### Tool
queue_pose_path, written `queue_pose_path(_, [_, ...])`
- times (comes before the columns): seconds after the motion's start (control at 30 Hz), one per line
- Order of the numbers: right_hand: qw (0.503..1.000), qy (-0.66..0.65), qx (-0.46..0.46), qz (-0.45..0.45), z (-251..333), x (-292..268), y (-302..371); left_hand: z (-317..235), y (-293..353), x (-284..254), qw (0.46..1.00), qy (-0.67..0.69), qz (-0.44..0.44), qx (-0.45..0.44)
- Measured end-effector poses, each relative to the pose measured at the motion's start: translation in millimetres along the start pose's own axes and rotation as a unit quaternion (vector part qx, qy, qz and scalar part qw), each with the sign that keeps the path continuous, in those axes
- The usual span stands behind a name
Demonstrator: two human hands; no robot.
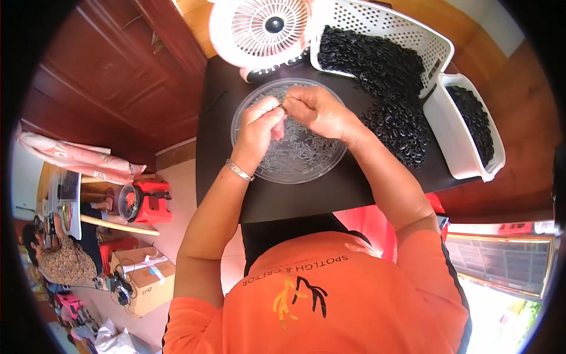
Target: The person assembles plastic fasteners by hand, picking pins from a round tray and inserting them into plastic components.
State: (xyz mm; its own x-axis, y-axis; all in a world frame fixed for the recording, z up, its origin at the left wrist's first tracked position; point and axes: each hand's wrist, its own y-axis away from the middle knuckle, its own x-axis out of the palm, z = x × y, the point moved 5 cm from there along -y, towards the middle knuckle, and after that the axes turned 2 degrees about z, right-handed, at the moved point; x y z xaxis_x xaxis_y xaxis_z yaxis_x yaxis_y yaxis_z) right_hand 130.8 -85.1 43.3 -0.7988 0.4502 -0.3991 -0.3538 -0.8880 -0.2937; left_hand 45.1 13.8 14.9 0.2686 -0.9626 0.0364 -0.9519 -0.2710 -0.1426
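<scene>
Dark piece [283, 108] between left hand [260, 125] and right hand [316, 112], mostly hidden, shape unclear

Glossy clear-plastic tray [295, 178], matt tabletop [271, 202], white plastic basket [384, 21]

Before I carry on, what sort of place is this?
Probably a small workshop, perhaps in a home. A dark table bears a white perforated basket spilling small black parts, and a round clear tray of thin grey pieces; another person is across the room.
</scene>
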Motion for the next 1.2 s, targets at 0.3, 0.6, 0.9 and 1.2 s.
queue_pose_path(0.3, [0.989,0.138,-0.05,0.009,-0.9,-6.6,-1.3,1.9,-2.2,0.9,0.999,-0.017,0.029,-0.029])
queue_pose_path(0.6, [0.952,0.29,0.025,-0.096,4.5,-45.6,4.2,2.6,-4.9,-12.2,0.999,0.0,-0.044,-0.02])
queue_pose_path(0.9, [0.844,0.514,0.139,-0.056,-63.2,-146.4,34.2,-1.5,-10.6,-19.3,0.995,0.065,-0.066,0.029])
queue_pose_path(1.2, [0.918,0.324,0.223,0.057,-28.6,-102.4,77.7,0.0,-6.2,-25.4,0.995,0.059,-0.079,0.023])
